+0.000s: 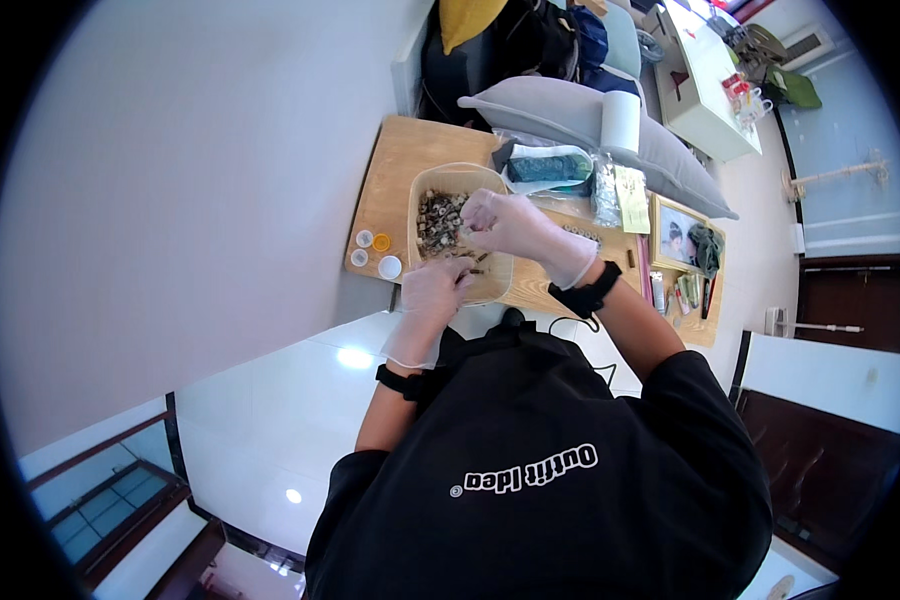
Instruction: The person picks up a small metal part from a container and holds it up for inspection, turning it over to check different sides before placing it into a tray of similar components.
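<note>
A cream plastic tub point(500, 286) stands on the wooden table, with a heap of small mixed metal-looking pieces point(438, 218) on its far left side. A few brownish pieces lie loose in its near part. My right hand point(530, 228), in a clear glove, is over the tub with its fingers bent together; anything between them is hidden. At the tub's near left edge is my gloved left hand point(436, 292). Its fingers reach inside and are pinched together beside the loose pieces; what they grip is too small to name.
Bottle caps, white point(390, 267) and orange point(381, 242), lie left of the tub. Right of it are a row of small round pieces point(582, 234), a yellow note point(631, 198), a framed photo point(676, 236) and several tubes point(684, 292). Behind sit a packaged item point(548, 168) and a grey cushion point(555, 108).
</note>
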Tool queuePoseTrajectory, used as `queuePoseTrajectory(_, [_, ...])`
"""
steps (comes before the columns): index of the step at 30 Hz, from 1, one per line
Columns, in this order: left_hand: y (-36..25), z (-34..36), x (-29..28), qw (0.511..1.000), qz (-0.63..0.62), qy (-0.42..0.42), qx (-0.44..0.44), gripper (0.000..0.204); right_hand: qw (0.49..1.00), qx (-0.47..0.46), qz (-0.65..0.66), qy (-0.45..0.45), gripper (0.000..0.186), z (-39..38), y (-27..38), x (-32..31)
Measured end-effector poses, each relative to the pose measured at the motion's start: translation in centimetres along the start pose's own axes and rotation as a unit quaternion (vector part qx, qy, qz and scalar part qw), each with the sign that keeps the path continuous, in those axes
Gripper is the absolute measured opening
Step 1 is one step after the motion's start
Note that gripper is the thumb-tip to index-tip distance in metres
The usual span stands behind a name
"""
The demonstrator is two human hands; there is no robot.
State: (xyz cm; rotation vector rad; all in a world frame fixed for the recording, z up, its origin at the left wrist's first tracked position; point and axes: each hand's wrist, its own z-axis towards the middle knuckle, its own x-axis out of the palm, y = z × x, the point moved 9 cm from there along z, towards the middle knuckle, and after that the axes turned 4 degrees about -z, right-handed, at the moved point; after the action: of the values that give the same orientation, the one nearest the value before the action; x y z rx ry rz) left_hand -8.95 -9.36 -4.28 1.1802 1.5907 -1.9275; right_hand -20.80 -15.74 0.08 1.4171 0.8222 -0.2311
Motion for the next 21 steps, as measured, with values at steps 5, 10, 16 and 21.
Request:
queuePoseTrajectory(5, [0.5,0.1,0.6,0.999,0.018,0.012,-0.024,0.019,0.991,0.053,0.11,-0.063,0.017,-5.4,-1.9,-5.7])
queuePoseTrajectory(10, [0.7,0.2,0.9,1.0,0.027,-0.008,-0.003,0.018,0.937,0.088,0.229,-0.25,0.018,-13.5,-7.1,-12.5])
queuePoseTrajectory(16, [1.0,0.3,1.3,0.998,0.028,0.043,-0.044,0.019,0.946,0.189,-0.064,-0.254,0.025,-21.1,-14.8,-11.7])
queuePoseTrajectory(21, [0.9,0.4,1.5,0.999,0.028,0.038,-0.026,0.019,0.929,0.239,-0.047,-0.279,0.009,-22.2,-18.4,-8.0])
